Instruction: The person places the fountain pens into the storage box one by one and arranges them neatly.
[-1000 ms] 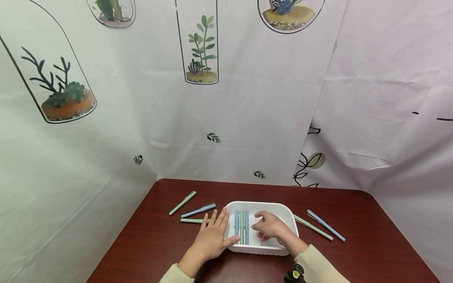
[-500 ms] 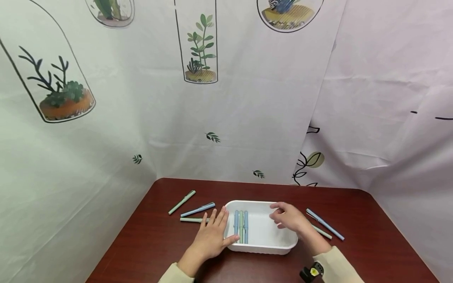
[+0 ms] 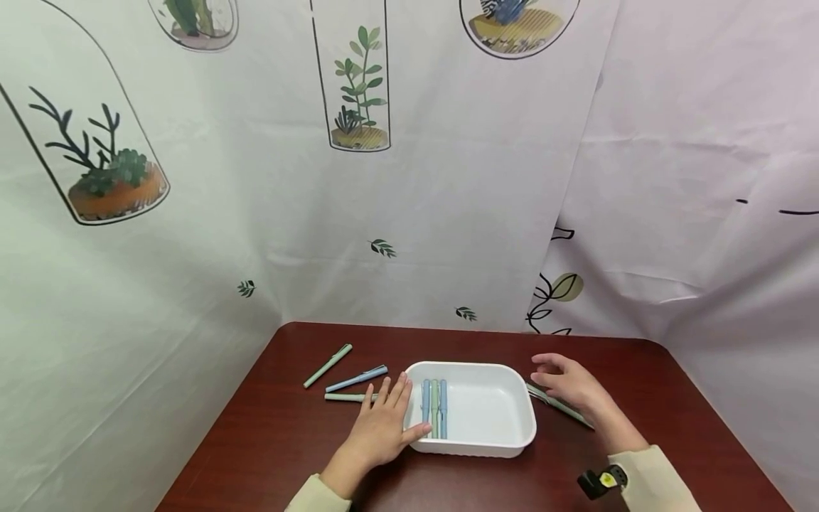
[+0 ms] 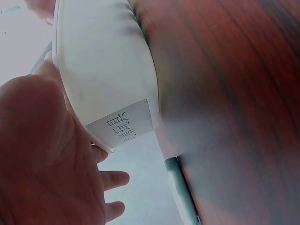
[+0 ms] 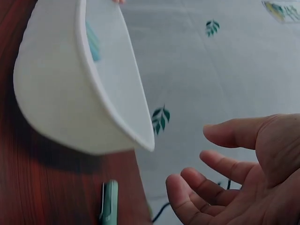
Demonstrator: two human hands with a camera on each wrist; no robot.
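A white plastic tray (image 3: 489,409) stands on the table, with two blue pens and a green pen (image 3: 435,409) lying side by side at its left end. My left hand (image 3: 377,430) rests on the tray's left rim, fingers spread and straight, the thumb over the near edge. To the right of the tray, my right hand (image 3: 572,387) hovers with loosely curved fingers and holds nothing, as the right wrist view also shows. Beneath it lies a green pen (image 3: 566,410), partly covered by the hand. The blue pen at the right is hidden behind the hand.
On the dark red wooden table (image 3: 256,455), left of the tray, lie a green pen (image 3: 328,366), a blue pen (image 3: 356,379) and another green pen (image 3: 345,397) that the left fingers partly cover. A printed white cloth (image 3: 448,213) hangs behind the table.
My right hand has moved out of the tray, across its right rim, to above the pens on the right. The left hand has stayed on the tray's left rim.
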